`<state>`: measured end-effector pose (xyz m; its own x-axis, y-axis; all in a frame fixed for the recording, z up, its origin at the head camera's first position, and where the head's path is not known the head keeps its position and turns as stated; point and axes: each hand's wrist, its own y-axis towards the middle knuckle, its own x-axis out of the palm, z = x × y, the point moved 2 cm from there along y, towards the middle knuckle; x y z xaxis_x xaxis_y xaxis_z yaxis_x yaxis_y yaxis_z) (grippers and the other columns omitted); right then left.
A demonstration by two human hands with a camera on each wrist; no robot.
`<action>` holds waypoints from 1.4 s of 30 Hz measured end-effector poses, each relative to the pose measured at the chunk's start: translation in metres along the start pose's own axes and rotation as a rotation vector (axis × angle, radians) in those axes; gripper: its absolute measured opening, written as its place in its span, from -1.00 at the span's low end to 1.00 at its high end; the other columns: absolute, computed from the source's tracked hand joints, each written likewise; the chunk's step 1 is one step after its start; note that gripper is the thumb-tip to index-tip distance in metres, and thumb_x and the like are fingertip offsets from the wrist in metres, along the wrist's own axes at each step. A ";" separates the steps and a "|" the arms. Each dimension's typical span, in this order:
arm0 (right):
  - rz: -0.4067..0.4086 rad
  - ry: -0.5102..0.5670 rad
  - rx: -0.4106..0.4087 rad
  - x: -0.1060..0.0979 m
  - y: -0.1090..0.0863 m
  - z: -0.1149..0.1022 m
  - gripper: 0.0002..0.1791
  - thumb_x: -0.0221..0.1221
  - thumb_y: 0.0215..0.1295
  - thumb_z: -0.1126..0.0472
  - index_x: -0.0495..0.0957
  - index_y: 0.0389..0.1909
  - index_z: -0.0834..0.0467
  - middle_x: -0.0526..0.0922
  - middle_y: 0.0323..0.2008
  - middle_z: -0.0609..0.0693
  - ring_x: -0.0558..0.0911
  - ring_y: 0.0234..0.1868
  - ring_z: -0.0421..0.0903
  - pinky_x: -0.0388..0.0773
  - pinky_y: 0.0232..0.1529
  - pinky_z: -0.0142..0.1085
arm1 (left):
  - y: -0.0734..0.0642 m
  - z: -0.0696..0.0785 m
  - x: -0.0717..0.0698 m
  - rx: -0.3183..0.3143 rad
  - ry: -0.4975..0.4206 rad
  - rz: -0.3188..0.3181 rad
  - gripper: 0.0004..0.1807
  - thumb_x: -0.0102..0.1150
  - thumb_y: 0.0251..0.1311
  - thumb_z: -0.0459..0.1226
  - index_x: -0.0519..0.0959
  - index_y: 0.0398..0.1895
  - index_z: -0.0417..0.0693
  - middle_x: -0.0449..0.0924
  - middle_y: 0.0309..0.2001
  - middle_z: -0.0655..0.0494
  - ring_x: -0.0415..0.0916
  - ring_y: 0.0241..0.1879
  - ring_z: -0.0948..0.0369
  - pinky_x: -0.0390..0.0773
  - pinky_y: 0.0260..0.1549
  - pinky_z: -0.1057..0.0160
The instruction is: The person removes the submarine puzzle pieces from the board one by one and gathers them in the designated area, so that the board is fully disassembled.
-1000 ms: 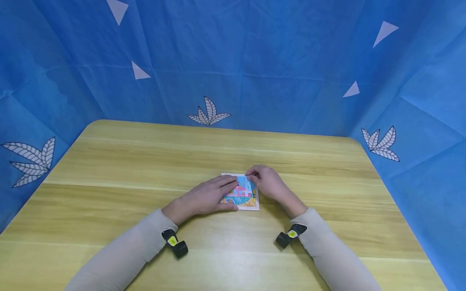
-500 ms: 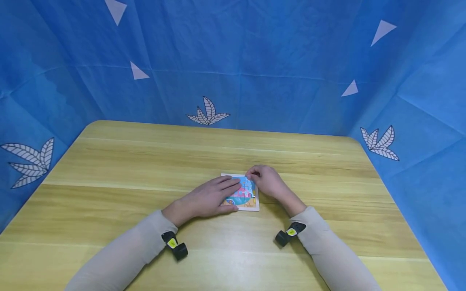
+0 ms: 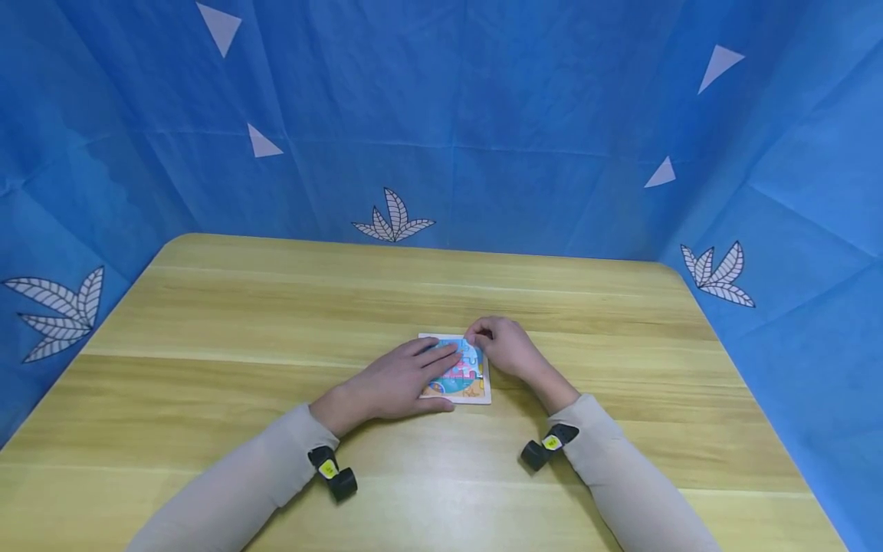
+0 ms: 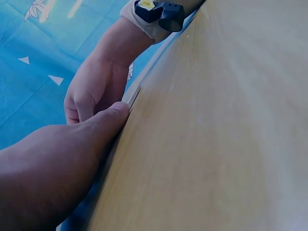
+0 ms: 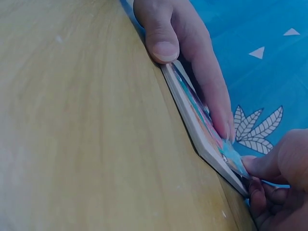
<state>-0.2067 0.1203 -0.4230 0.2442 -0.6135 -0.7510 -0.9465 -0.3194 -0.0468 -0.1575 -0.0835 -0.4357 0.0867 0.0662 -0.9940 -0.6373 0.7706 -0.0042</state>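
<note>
A small jigsaw puzzle with a white frame [image 3: 487,389] lies on the table, its picture in blue, pink and sand colours. My left hand [image 3: 396,381] rests across its left part with fingers spread and fairly straight, covering that side of the picture; the left thumb [image 5: 166,50] lies at the near edge of the frame. At the far right corner, my right hand [image 3: 509,349] pinches a light blue puzzle piece [image 5: 233,155] between thumb and curled fingers. This piece looks raised and tilted above the frame in the right wrist view.
The wood-grain table [image 3: 276,307] extends on all sides of the puzzle. Blue cloth [image 3: 552,115] with white triangles and leaf prints hangs behind the table and at both sides. Each wrist carries a small black camera [image 3: 341,483].
My left fingertips have slid slightly to the right over the puzzle, and the left thumb now sits a little lower. My right hand stays at the far right corner.
</note>
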 end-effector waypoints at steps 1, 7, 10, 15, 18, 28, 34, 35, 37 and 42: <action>-0.001 0.004 0.003 0.000 0.000 0.000 -0.82 0.08 0.47 0.23 0.67 -0.22 0.14 0.65 -0.28 -0.03 0.55 -0.28 -0.10 0.53 -0.18 -0.18 | 0.000 0.000 0.000 -0.001 -0.002 0.000 -0.11 -0.26 0.32 0.36 0.06 0.55 0.04 0.02 0.53 0.15 -0.03 0.48 0.03 -0.02 0.44 0.11; 0.002 0.010 -0.009 0.001 -0.001 0.001 -0.83 0.09 0.45 0.26 0.66 -0.22 0.15 0.65 -0.28 -0.02 0.54 -0.30 -0.10 0.52 -0.22 -0.18 | -0.001 0.001 0.001 0.002 -0.026 0.009 -0.13 -0.23 0.34 0.33 0.07 0.55 0.03 0.03 0.53 0.14 -0.05 0.48 0.03 -0.04 0.45 0.11; 0.003 0.011 -0.020 0.001 0.000 0.002 -0.84 0.09 0.45 0.27 0.66 -0.22 0.17 0.64 -0.28 -0.02 0.53 -0.31 -0.10 0.51 -0.24 -0.19 | -0.001 0.000 0.002 0.004 -0.034 0.009 -0.14 -0.24 0.35 0.32 0.07 0.55 0.03 0.03 0.52 0.13 -0.05 0.48 0.03 -0.06 0.45 0.10; -0.003 0.055 -0.001 0.000 0.001 0.003 -0.83 0.10 0.46 0.23 0.67 -0.21 0.16 0.65 -0.27 -0.02 0.53 -0.28 -0.09 0.50 -0.20 -0.20 | 0.000 0.000 0.002 -0.007 -0.037 -0.013 -0.13 -0.29 0.35 0.34 0.04 0.56 0.05 0.01 0.53 0.14 -0.10 0.49 0.03 -0.12 0.46 0.10; -0.008 0.076 0.005 -0.002 0.001 0.004 -0.82 0.11 0.45 0.20 0.68 -0.21 0.13 0.66 -0.26 -0.03 0.54 -0.25 -0.09 0.50 -0.15 -0.18 | 0.001 -0.001 0.002 -0.012 -0.038 -0.020 -0.15 -0.31 0.35 0.34 0.04 0.56 0.10 -0.03 0.54 0.15 -0.14 0.50 0.04 -0.16 0.46 0.11; -0.053 0.093 -0.021 -0.006 0.004 0.011 -0.85 0.16 0.41 0.16 0.69 -0.20 0.07 0.67 -0.27 -0.08 0.54 -0.25 -0.10 0.48 -0.19 -0.22 | 0.000 -0.001 0.003 0.011 -0.026 -0.031 -0.24 -0.37 0.38 0.33 0.03 0.56 0.30 -0.09 0.55 0.13 -0.17 0.51 0.05 -0.17 0.46 0.08; -0.076 0.154 -0.036 -0.008 0.004 0.015 -0.87 0.18 0.40 0.16 0.70 -0.23 0.01 0.66 -0.28 -0.10 0.53 -0.28 -0.08 0.48 -0.24 -0.22 | 0.000 -0.001 0.003 0.010 -0.039 -0.023 -0.24 -0.37 0.37 0.34 0.07 0.55 0.30 -0.07 0.55 0.13 -0.17 0.51 0.03 -0.17 0.46 0.06; -0.079 0.164 -0.036 -0.008 0.004 0.016 -0.87 0.18 0.40 0.16 0.70 -0.23 0.01 0.66 -0.28 -0.10 0.52 -0.29 -0.07 0.48 -0.25 -0.22 | 0.000 -0.001 0.004 0.009 -0.040 -0.023 -0.24 -0.37 0.37 0.34 0.07 0.55 0.30 -0.07 0.55 0.13 -0.17 0.51 0.03 -0.17 0.46 0.06; -0.083 0.183 -0.032 -0.009 0.003 0.016 -0.87 0.18 0.40 0.15 0.71 -0.23 0.01 0.67 -0.29 -0.09 0.52 -0.30 -0.06 0.49 -0.26 -0.21 | 0.000 -0.001 0.003 0.007 -0.044 -0.024 -0.24 -0.36 0.37 0.34 0.08 0.55 0.29 -0.07 0.55 0.14 -0.17 0.51 0.02 -0.17 0.46 0.05; -0.086 0.274 0.001 -0.010 0.002 0.017 -0.85 0.19 0.39 0.15 0.71 -0.20 0.08 0.67 -0.27 -0.05 0.54 -0.30 -0.04 0.54 -0.27 -0.20 | -0.001 0.000 0.003 0.002 -0.057 -0.026 -0.24 -0.33 0.37 0.33 0.11 0.54 0.26 -0.06 0.55 0.13 -0.16 0.51 0.01 -0.19 0.46 0.04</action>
<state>-0.2147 0.1381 -0.4262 0.3711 -0.7565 -0.5386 -0.9201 -0.3778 -0.1033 -0.1571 -0.0841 -0.4387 0.1467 0.0827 -0.9857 -0.6324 0.7741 -0.0291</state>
